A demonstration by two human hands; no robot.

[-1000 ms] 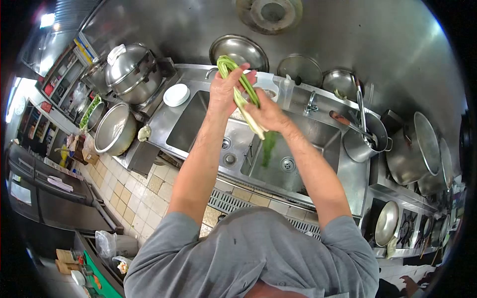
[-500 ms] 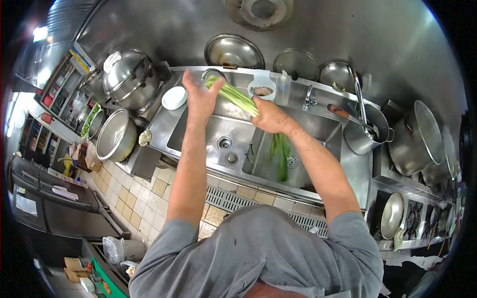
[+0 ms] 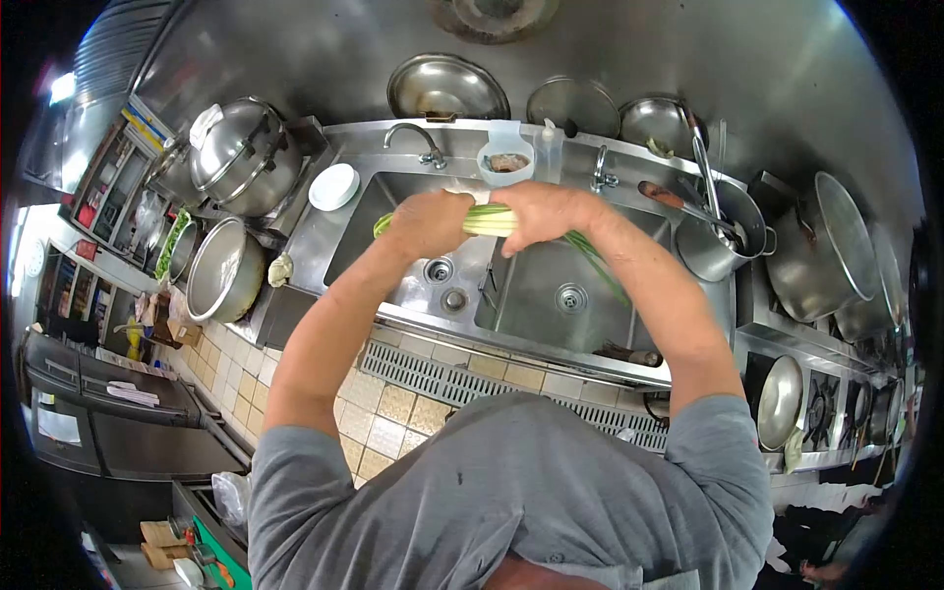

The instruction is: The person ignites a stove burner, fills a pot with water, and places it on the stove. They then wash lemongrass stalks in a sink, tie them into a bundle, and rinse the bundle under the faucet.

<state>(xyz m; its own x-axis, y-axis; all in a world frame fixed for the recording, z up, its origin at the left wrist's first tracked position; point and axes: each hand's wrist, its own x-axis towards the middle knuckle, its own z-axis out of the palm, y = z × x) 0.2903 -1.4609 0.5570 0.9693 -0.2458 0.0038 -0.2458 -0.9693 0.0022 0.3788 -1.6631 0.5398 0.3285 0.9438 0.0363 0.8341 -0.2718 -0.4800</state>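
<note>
A bunch of green onions stretches crosswise over the divider of the double sink, its pale stalks showing between my hands. My left hand is closed around the bunch, with a bit of green sticking out on its left side. My right hand grips it too, fingers wrapped over the stalks. Long green leaves trail from the right hand toward the right basin, partly hidden behind my right forearm.
Behind the hands stand a plastic container and a faucet. White plates are stacked at left. On the right is a pot with utensils. A dark brown object lies at the right basin's front.
My left hand, open and raised before, has come down and closed around the green onions. The bunch now lies more level, and its leaves have swung right, away from the right basin's drain.
</note>
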